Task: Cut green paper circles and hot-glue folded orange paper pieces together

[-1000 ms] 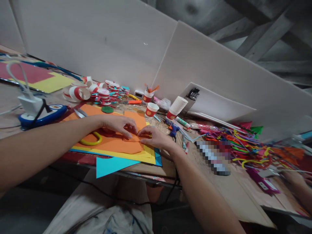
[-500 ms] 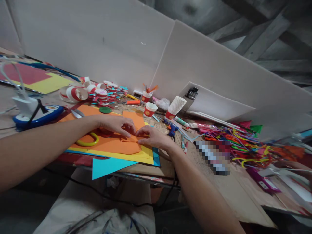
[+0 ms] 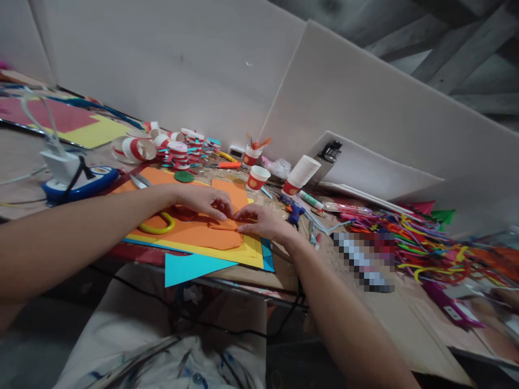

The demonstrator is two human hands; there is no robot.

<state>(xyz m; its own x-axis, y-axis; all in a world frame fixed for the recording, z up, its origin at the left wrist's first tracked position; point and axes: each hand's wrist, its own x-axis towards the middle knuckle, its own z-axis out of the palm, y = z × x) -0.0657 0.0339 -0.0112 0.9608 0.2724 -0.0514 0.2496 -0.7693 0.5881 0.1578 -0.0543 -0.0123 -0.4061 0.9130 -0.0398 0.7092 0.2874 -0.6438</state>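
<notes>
A small folded piece of orange paper [image 3: 221, 225] lies under both hands, on top of a larger orange sheet [image 3: 198, 237]. My left hand [image 3: 203, 200] presses it from the left with curled fingers. My right hand [image 3: 265, 222] pinches its right end between thumb and fingers, and the fingertips of both hands almost meet there. Scissors with a yellow handle [image 3: 156, 228] rest beneath my left forearm, which hides part of them. Yellow paper [image 3: 253, 258] and blue paper [image 3: 267, 254] show below the orange sheet. A turquoise piece [image 3: 194, 267] hangs past the table edge.
A paper cup [image 3: 258, 178], stacked cups [image 3: 300, 174] and a blue glue gun [image 3: 294, 210] stand or lie beyond my hands. Striped cup crafts [image 3: 178, 154] and a blue power strip [image 3: 81, 183] are to the left. Colourful pipe cleaners [image 3: 425, 246] spread on the right.
The view has shifted, so everything sits slightly further right. Both hands stay at the folded orange paper with little change in their grip.
</notes>
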